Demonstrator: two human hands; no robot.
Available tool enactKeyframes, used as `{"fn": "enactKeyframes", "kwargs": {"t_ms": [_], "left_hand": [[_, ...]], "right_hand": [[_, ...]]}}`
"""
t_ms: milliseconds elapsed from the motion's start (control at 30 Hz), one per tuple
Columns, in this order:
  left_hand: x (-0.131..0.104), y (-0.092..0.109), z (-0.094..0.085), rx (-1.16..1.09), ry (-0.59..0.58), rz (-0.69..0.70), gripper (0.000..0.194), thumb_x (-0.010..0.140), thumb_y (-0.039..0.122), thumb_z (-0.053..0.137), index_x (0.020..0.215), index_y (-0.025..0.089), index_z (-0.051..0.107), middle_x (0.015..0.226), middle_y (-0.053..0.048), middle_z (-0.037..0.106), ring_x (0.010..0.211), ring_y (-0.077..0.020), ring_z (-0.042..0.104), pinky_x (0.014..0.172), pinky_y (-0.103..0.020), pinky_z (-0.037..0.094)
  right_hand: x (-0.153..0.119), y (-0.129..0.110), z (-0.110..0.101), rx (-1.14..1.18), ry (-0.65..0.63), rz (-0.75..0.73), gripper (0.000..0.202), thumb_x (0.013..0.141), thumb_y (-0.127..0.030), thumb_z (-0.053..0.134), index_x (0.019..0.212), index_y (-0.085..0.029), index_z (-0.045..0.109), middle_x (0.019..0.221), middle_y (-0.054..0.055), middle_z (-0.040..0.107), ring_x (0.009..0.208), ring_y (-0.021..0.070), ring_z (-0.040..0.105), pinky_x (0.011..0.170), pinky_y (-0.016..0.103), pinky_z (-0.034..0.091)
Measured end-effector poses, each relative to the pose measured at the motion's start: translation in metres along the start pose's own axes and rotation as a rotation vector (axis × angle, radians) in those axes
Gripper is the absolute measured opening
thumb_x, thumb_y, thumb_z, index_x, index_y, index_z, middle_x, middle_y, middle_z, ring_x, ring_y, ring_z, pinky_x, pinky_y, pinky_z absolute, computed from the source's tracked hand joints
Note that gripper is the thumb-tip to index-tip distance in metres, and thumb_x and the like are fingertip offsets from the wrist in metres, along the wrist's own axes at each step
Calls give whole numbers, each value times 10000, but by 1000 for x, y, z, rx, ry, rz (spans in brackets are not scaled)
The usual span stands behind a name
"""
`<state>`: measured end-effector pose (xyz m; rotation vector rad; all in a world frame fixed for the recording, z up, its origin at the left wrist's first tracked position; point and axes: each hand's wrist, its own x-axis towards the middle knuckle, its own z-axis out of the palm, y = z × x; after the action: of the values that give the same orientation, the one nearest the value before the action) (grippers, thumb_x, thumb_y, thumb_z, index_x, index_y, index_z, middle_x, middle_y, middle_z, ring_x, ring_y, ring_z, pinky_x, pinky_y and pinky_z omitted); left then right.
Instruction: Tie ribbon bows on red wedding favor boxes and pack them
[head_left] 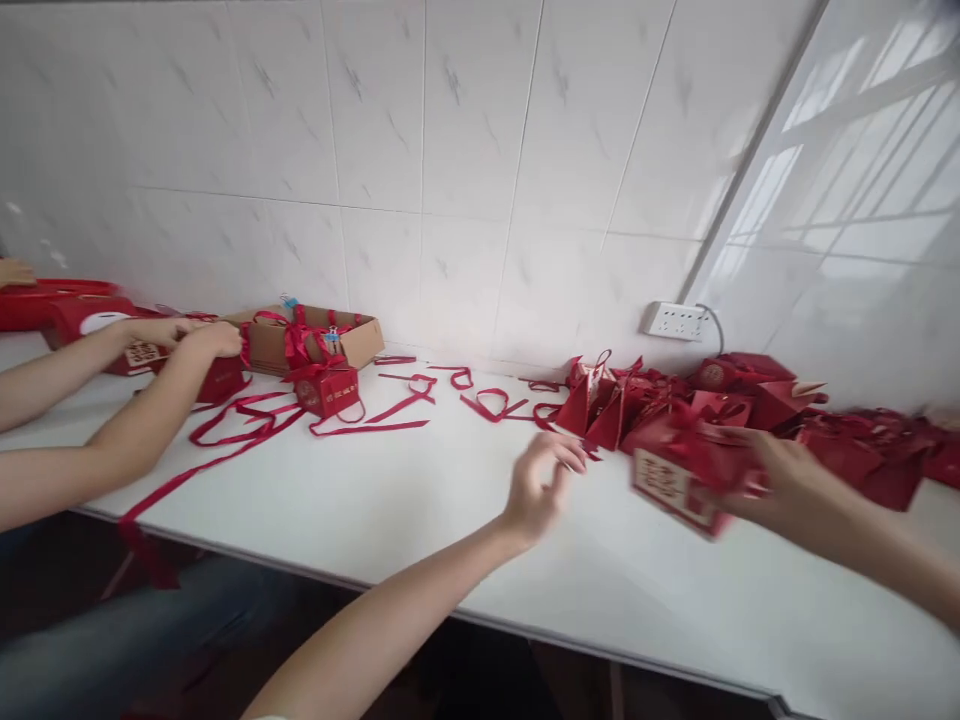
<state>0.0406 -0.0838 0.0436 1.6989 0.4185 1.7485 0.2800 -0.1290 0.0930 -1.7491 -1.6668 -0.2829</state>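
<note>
Head view: a ribboned red box [686,482], blurred, is gripped by the right hand [784,475] over the right of the counter [420,515], near side of the red pile [772,405]; the left hand [538,488] half-curls nearby, whether pinching ribbon I cannot tell. Shifting the box seems the step in hand; the next move likely calls for keeping its bow uncrushed

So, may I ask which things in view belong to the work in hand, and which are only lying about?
Likely in the work:
the red box in the right hand
the piled red boxes
the loose red ribbons, some near the left hand
the cardboard carton

Probably just there:
the white power strip
the grey cable beside it
</note>
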Motion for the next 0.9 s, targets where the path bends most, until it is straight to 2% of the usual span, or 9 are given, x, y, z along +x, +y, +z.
{"fn": "enactKeyframes", "kwargs": {"t_ms": [33, 100, 233, 333, 467, 567, 667, 800, 900], "left_hand": [[15, 4, 0, -29, 137, -41, 144, 783, 152, 471, 668, 190, 549, 832, -54, 629, 894, -180, 604, 844, -340, 477], [49, 14, -1, -72, 294, -102, 91, 777, 157, 489, 749, 194, 567, 887, -42, 634, 939, -176, 595, 847, -320, 467], [113, 31, -10, -97, 390, -107, 228, 779, 252, 549, 1002, 215, 579, 1180, -55, 583, 1168, -212, 507, 952, -357, 423], [137, 35, -20, -174, 353, -160, 367, 815, 441, 546, 1130, 253, 537, 1331, -66, 488, 1261, -256, 442, 958, -404, 432], [129, 37, -31, -169, 109, -184, 594, 784, 614, 554, 1281, 316, 420, 1444, -58, 378, 1320, -289, 384, 968, -424, 450], [115, 44, -37, -120, -62, -224, 728, 761, 625, 591, 1357, 331, 293, 1406, -80, 425, 1205, -288, 512, 909, -418, 495], [110, 56, -41, -9, -44, -220, 792, 733, 496, 689, 1364, 309, 248, 1188, -65, 589, 1007, -255, 629, 867, -402, 513], [116, 65, -53, 100, 21, -180, 713, 699, 371, 718, 1299, 262, 348, 898, -16, 637, 933, -261, 639, 830, -402, 520], [120, 61, -60, 181, -83, -208, 658, 655, 320, 752, 1228, 281, 431, 1064, -48, 602, 980, -274, 617, 804, -399, 534]], "right_hand": [[6, -12, 1, 9, -46, -46, 512, 694, -315, 756, 1154, -172, 584, 1002, 153, 585, 920, 277, 603, 745, 395, 528], [18, -41, 10, 80, -23, -148, 689, 645, -334, 757, 1265, -198, 491, 1122, 159, 518, 998, 308, 575, 766, 438, 532], [41, -98, 38, 278, 336, -276, 803, 650, -302, 705, 1360, -208, 341, 1205, 153, 397, 1166, 326, 436, 798, 467, 541], [56, -126, 52, 344, 578, -306, 816, 658, -220, 676, 1378, -197, 292, 1239, 161, 318, 1214, 319, 364, 805, 459, 547], [69, -143, 68, 377, 739, -361, 810, 681, -199, 662, 1386, -204, 263, 1240, 158, 284, 1208, 314, 356, 745, 431, 569], [66, -147, 78, 378, 740, -439, 803, 718, -191, 649, 1402, -206, 229, 1244, 165, 296, 1204, 317, 352, 729, 441, 578], [55, -146, 76, 405, 709, -572, 783, 751, -257, 688, 1382, -216, 227, 1242, 163, 319, 1185, 314, 382, 755, 476, 582], [47, -136, 51, 591, 398, -663, 540, 823, -449, 621, 1209, -217, 323, 1149, 150, 452, 1076, 276, 527, 767, 439, 597], [50, -124, 30, 789, 244, -537, 323, 894, -416, 537, 1102, -248, 356, 1033, 86, 559, 905, 200, 635, 738, 366, 610]]}}
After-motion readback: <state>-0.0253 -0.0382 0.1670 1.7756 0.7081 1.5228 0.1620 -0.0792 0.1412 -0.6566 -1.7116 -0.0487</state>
